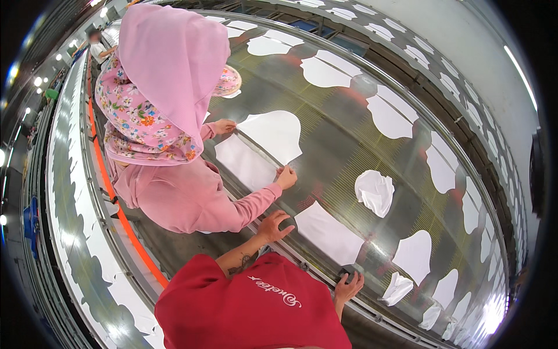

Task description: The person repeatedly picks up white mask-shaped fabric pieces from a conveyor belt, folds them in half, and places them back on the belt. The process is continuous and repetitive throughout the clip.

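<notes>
My left hand [273, 228] curls round a small black block [287, 222] on the near rail of the long table. Lower right, my right hand [349, 286] grips another black block [352, 271] on the same rail. Between them lies a pale, four-sided fabric piece [328, 230] on the grey, yellow-marked surface. Just left of that, a co-worker in a pink hood and top [163, 70] leans over a white cut piece [270, 134], both of their hands holding the edge of a strip across it.
Rows of white cut pieces [392, 110] cover the table [322, 145], with crumpled white scraps [373, 192] among them. A second long table [70, 221] with an orange strip [125, 218] runs along the left. Another person [100, 49] stands far back at upper left.
</notes>
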A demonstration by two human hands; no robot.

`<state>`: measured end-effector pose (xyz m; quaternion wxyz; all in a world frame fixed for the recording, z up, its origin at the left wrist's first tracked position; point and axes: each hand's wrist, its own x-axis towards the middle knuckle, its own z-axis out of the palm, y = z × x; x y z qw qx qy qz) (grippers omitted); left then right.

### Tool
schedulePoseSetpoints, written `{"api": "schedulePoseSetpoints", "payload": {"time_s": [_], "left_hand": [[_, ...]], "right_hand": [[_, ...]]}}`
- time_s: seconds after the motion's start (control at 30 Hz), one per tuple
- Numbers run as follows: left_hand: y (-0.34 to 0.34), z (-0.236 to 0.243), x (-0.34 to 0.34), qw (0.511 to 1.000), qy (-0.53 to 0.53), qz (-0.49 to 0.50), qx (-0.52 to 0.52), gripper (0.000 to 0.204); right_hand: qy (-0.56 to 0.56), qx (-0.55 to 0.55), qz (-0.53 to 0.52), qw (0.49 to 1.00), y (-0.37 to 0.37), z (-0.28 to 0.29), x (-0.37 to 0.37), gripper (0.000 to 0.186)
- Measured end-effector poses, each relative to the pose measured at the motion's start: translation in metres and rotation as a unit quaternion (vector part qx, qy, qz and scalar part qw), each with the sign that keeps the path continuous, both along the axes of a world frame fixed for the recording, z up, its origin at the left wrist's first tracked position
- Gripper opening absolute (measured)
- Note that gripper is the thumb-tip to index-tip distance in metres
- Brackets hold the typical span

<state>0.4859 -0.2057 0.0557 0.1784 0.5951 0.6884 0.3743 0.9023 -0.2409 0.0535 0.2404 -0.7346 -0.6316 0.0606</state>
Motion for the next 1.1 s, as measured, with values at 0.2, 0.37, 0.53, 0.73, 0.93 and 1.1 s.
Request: {"api": "schedulePoseSetpoints", "payload": {"time_s": [0.2, 0.37, 0.53, 0.73, 0.93, 1.1], "left_hand": [[0.001, -0.004, -0.001, 0.999, -0.004, -0.001, -0.036, 0.053], [-0.001, -0.003, -0.002, 1.000, 0.012, -0.002, -0.003, 0.058], [0.001, -0.002, -0.003, 1.000, 0.025, -0.001, -0.007, 0.061], [0.002, -0.003, -0.002, 0.999, 0.009, 0.000, -0.039, 0.061], [0.002, -0.007, -0.002, 0.998, -0.003, 0.008, -0.054, 0.056], [0.006, -0.012, 0.000, 0.999, 0.032, 0.006, -0.017, 0.049]], "right_hand": [[-0.008, -0.014, -0.006, 1.000, -0.005, -0.001, 0.001, 0.041], [-0.013, -0.009, -0.007, 1.000, -0.002, -0.002, -0.001, 0.040], [-0.011, -0.013, -0.013, 1.000, -0.001, 0.000, -0.002, 0.038], [-0.018, -0.015, -0.014, 1.000, 0.001, 0.001, -0.002, 0.038], [-0.008, -0.022, -0.013, 1.000, 0.001, 0.003, -0.004, 0.037], [-0.009, -0.010, -0.004, 1.000, 0.003, 0.004, -0.004, 0.038]]}}
